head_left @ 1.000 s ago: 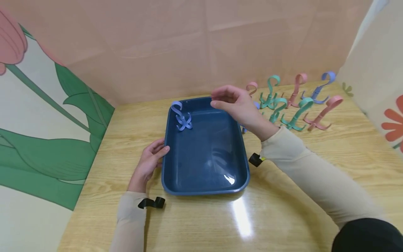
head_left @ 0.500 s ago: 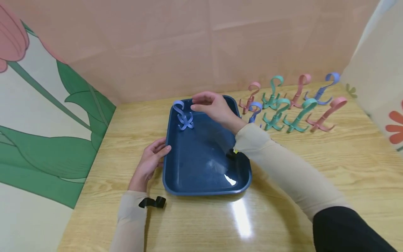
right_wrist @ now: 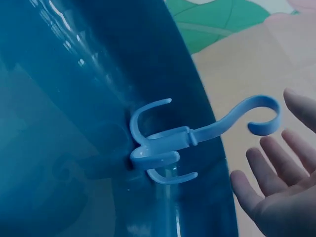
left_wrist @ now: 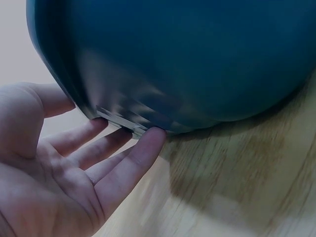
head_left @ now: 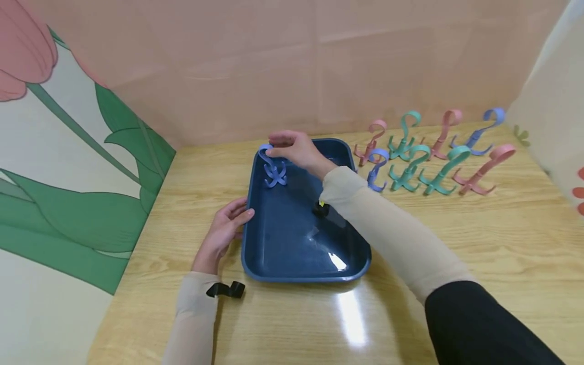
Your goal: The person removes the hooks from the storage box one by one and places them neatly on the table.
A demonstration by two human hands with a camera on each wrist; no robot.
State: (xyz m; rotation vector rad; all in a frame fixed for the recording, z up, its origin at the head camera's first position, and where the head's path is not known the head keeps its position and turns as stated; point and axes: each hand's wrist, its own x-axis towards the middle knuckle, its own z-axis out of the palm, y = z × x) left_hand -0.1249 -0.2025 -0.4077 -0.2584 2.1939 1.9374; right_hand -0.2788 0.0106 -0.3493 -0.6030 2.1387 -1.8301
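Observation:
A blue four-pronged hanging hook [head_left: 275, 175] stands upright in the far left corner of the dark blue tray [head_left: 255, 276]. My right hand [head_left: 298, 152] is at its curved top, thumb and fingers apart. In the right wrist view, the hand [right_wrist: 281, 192] surrounds the hook's curled end [right_wrist: 266, 127] with a visible gap and holds nothing. My left hand [head_left: 223, 228] rests at the tray's left side. Seen from the left wrist, its fairly straight fingers [left_wrist: 136, 165] touch the tray's outer wall, thumb at the edge.
On the wooden table [head_left: 456, 238], right of the tray, stand several similar hooks: green [head_left: 440, 175], pink [head_left: 483, 172] and blue [head_left: 376, 170]. A pinkish cloth wall [head_left: 228, 76] rises behind the table. A flower-printed panel [head_left: 114, 213] borders the left side.
My right hand has moved left across the tray to the blue hook's top. The hooks at right that it covered now show. My left hand stays at the tray's side.

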